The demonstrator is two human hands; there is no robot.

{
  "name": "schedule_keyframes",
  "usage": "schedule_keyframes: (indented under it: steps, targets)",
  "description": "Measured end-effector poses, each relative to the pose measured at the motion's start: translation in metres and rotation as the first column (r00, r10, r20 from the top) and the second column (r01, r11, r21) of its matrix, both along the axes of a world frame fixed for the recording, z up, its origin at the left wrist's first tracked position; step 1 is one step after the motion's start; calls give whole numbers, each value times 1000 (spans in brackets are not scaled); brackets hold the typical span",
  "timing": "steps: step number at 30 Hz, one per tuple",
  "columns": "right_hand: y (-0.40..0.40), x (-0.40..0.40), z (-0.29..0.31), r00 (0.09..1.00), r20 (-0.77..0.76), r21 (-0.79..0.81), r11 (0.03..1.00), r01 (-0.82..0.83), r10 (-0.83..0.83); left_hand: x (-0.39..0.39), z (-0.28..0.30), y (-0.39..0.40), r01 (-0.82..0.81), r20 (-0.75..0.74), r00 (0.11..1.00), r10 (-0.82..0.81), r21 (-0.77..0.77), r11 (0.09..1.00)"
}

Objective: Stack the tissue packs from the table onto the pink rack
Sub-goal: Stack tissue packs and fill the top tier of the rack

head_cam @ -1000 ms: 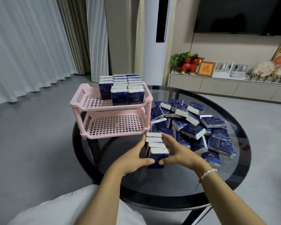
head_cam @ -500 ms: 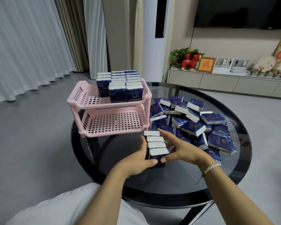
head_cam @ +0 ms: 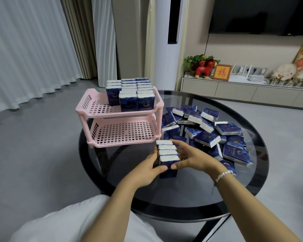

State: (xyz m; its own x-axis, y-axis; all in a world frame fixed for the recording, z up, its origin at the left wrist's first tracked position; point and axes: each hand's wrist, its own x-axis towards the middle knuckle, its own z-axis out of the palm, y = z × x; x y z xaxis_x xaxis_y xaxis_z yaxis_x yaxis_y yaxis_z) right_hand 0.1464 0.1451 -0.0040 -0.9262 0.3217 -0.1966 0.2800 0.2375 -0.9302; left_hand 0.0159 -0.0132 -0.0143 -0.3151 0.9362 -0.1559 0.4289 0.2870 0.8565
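A row of several upright dark blue tissue packs point(head_cam: 166, 152) stands on the round black glass table point(head_cam: 208, 193). My left hand point(head_cam: 145, 172) grips the row from its left side and my right hand point(head_cam: 191, 158) from its right, thumbs meeting on the nearest pack. The pink two-tier rack point(head_cam: 122, 117) stands at the table's left edge. Its top shelf carries several upright packs point(head_cam: 131, 92) in rows at the right; its lower shelf point(head_cam: 124, 131) has nothing on it. A loose heap of packs point(head_cam: 210, 130) lies right of the rack.
A white cushion or garment point(head_cam: 77, 222) lies at the bottom left, near my lap. Behind the table stand a low cabinet point(head_cam: 243, 91) with ornaments, a white floor-standing unit point(head_cam: 166, 46) and curtains point(head_cam: 30, 49). Grey floor surrounds the table.
Both hands have closed in on the row of packs, squeezing them tighter together. The camera has tilted a little; the rack and the heap have not moved.
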Motion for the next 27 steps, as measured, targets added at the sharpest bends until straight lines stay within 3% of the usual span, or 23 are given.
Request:
schedule_keyframes:
  steps: [9, 20, 27]
  targets:
    - [-21, -16, 45, 998, -61, 27, 999, -26, 28, -23, 37, -31, -107, 68, 993, 96, 182, 977]
    - [-54, -63, 127, 981, -167, 283, 958, -51, 101, -73, 117, -67, -109, -59, 989, 132, 297, 949]
    - [-55, -113, 157, 969, -214, 307, 950, -56, 126, -113, 153, -71, -89, -143, 981, 133, 279, 956]
